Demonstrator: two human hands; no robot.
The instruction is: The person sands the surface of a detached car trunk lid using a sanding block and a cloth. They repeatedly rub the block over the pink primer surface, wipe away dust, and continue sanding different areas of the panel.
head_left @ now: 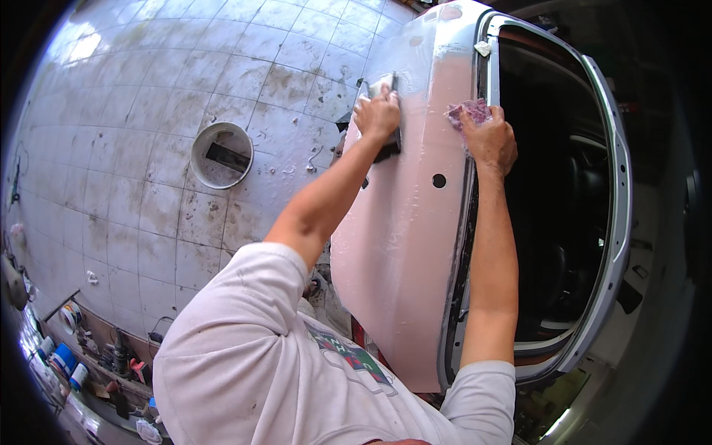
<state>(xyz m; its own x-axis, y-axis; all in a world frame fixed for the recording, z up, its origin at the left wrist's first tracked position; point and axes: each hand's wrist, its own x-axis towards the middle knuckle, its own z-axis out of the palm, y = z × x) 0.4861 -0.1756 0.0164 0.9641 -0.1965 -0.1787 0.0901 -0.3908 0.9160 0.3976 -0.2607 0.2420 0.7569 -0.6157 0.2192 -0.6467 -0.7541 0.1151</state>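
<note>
My left hand (378, 117) is closed around a long dark sanding block (389, 151), pressed against the wet outer face of a car door (404, 237). A whitish patch shows at the block's far end, and part of the block lies hidden under my fingers. The door is mostly pale pink, turning grey-white toward its far end. My right hand (491, 142) grips a crumpled pink-purple cloth (466, 113) beside the window edge, to the right of the block. Between my forearms, a round dark hole (439, 181) shows in the door panel.
A round bucket (196, 165) stands on the wet tiled floor (156, 148) at the left, with cloudy water and a dark flat piece inside. The window frame (621, 178) surrounds a dark car interior. Bottles and tools (78, 376) crowd the lower left.
</note>
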